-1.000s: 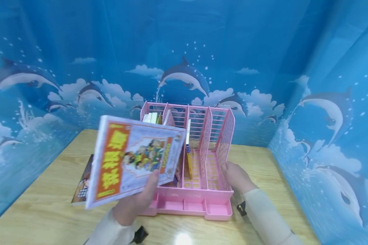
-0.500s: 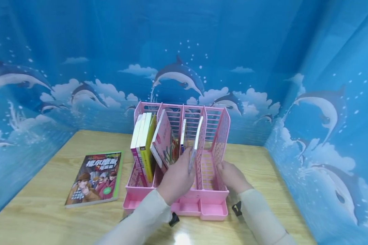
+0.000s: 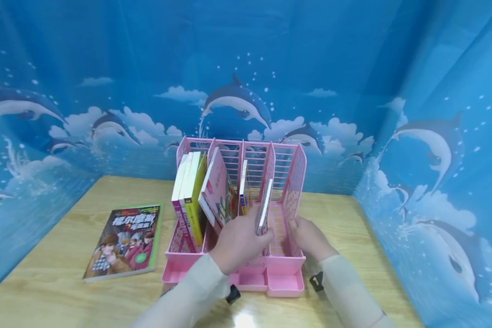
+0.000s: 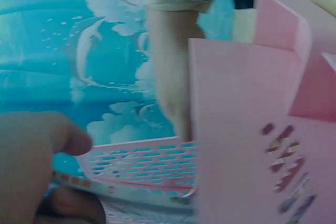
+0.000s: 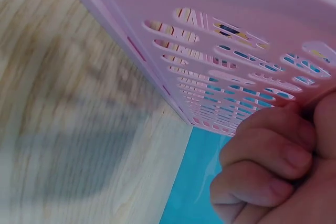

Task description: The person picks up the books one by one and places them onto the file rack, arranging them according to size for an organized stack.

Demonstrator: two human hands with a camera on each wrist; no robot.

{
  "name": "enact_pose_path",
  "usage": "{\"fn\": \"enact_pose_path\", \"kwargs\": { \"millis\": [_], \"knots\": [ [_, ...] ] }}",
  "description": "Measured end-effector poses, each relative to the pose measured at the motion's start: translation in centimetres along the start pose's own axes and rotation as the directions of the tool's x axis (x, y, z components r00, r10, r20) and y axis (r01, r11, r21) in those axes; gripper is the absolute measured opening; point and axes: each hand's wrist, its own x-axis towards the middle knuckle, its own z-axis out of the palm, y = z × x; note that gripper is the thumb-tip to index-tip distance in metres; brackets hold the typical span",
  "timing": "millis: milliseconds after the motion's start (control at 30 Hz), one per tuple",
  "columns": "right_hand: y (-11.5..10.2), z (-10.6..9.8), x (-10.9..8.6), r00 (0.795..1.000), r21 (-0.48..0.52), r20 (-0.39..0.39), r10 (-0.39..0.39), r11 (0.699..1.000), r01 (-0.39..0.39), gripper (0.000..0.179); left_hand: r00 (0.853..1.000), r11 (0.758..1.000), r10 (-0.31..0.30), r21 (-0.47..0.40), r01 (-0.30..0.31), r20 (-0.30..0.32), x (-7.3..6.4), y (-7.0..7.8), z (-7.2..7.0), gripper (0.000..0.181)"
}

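A pink four-compartment book rack [image 3: 270, 263] stands on the table. My left hand [image 3: 239, 241] holds a thin book [image 3: 265, 205] upright, slightly tilted, in the third compartment from the left. In the left wrist view the book's spine [image 4: 142, 196] lies between thumb and fingers, behind the rack's pink front. My right hand [image 3: 311, 239] grips the front edge of the rack's right side wall [image 5: 210, 72]; its fingers [image 5: 262, 156] are curled in the right wrist view. Left of the held book, another thin book [image 3: 243, 187] stands in the same compartment, its lower part hidden by my left hand.
Several books [image 3: 188, 200] fill the leftmost compartment, and pink-covered books [image 3: 215, 187] lean in the second. A comic-style book [image 3: 125, 241] lies flat on the wooden table [image 3: 57, 273] to the left. A blue dolphin-print curtain [image 3: 168, 54] surrounds the table at back and sides.
My left hand has swung the book from front left over to the rack, turned it upright and lowered it into the third compartment. My right hand stays on the rack's side.
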Motion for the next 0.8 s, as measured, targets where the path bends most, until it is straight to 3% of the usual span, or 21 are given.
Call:
{"fn": "enact_pose_path", "kwargs": {
  "millis": [67,100,233,367,500,567,667,800],
  "knots": [
    [0.0,0.1,0.0,1.0,0.009,-0.004,0.002,1.0,-0.002,0.053,1.0,0.999,0.016,-0.029,-0.017,-0.008,0.2,0.1,-0.7,0.073],
    [0.0,0.1,0.0,1.0,0.018,-0.002,0.003,1.0,-0.003,0.053,0.999,0.999,0.025,-0.036,-0.026,-0.021,0.3,0.0,-1.0,0.069],
    [0.1,0.2,0.0,1.0,0.062,0.011,0.017,0.998,-0.018,0.055,0.989,0.997,0.067,0.039,-0.063,-0.128,0.9,-0.5,-1.6,0.058],
    [0.1,0.3,0.0,1.0,0.089,0.013,0.016,0.996,-0.017,0.056,0.971,0.996,0.063,0.076,-0.046,-0.23,1.7,-1.1,-1.7,0.061],
    [0.1,0.4,0.1,1.0,0.068,-0.002,0.009,0.998,-0.009,0.056,0.959,0.993,0.077,0.11,-0.048,-0.271,2.5,-1.8,-1.3,0.057],
    [0.1,0.4,0.1,1.0,0.062,-0.007,0.015,0.998,-0.015,0.056,0.955,0.99,0.087,0.132,-0.051,-0.283,2.8,-2.2,-1.0,0.054],
    [0.2,0.3,0.1,1.0,0.063,-0.006,0.022,0.998,-0.021,0.055,0.962,0.99,0.084,0.129,-0.051,-0.261,3.0,-2.6,-0.9,0.059],
    [0.3,0.2,0.1,1.0,0.076,0.003,0.03,0.997,-0.03,0.055,0.979,0.99,0.113,0.103,-0.097,-0.169,2.9,-2.6,-1.6,0.075]
  ]
}}
